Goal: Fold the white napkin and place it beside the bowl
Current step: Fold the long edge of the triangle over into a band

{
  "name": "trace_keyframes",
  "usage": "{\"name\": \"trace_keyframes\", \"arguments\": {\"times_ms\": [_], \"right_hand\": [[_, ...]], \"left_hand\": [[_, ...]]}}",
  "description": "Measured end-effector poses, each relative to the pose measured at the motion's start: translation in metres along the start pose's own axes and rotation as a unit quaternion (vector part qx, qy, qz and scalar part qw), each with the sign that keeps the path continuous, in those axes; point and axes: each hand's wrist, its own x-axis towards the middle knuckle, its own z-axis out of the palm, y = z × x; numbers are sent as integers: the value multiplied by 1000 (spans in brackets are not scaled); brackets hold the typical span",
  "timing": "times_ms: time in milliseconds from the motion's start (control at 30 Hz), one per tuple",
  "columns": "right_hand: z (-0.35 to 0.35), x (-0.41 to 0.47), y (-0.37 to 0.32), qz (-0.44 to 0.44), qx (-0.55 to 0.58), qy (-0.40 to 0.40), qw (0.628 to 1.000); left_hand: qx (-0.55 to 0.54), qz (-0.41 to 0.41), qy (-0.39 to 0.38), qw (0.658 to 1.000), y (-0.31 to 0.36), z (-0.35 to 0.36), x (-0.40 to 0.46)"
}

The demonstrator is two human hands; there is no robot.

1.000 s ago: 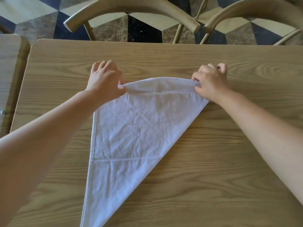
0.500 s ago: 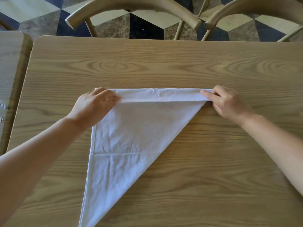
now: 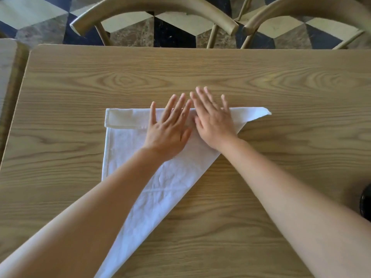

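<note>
Wood-grain laminate covers the table [image 3: 281,81], a pale oak-coloured top with rounded corners, and a second table [image 3: 8,63] of the same finish stands just beside its left edge. Beyond the far edge, the curved backs of two wooden chairs [image 3: 152,9] rise over a floor [image 3: 174,35] tiled in cream, brown and dark blue diamonds. At the right margin a dark, rounded object [image 3: 366,201] sits on the table, mostly cut off (it may be the bowl, but too little shows to tell what it is or what it holds).

Lying flat near the middle of the table is the white napkin [image 3: 152,197], folded into a long triangle whose narrow tip runs off the bottom of the view. Its far edge has been turned back into a narrow flat band that runs from the left corner to a small point on the right. The cloth is lightly creased, with one horizontal fold line across the lower part.

Both hands rest palm-down on that band, side by side and nearly touching. The left hand [image 3: 170,127] has its fingers spread and straight, gripping nothing; the right hand [image 3: 214,121] likewise lies flat with extended fingers, their tips reaching past the napkin onto bare wood.
</note>
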Motion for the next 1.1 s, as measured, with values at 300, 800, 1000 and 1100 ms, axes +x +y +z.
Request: {"name": "trace_keyframes", "arguments": {"times_ms": [300,800,1000,1100], "right_hand": [[-8,-16,77,72,-49,-80,993],[-23,-32,102,127,-23,-90,988],[-36,-32,110,88,24,56,994],[-47,-30,118,111,100,20,989]], "left_hand": [[-1,-2,-2,1000,-41,2,-15],[-124,-247,-27,961,-56,-19,-26],[-113,-376,24,919,-26,-9,-4],[-74,-353,35,932,-23,-3,-8]]}}
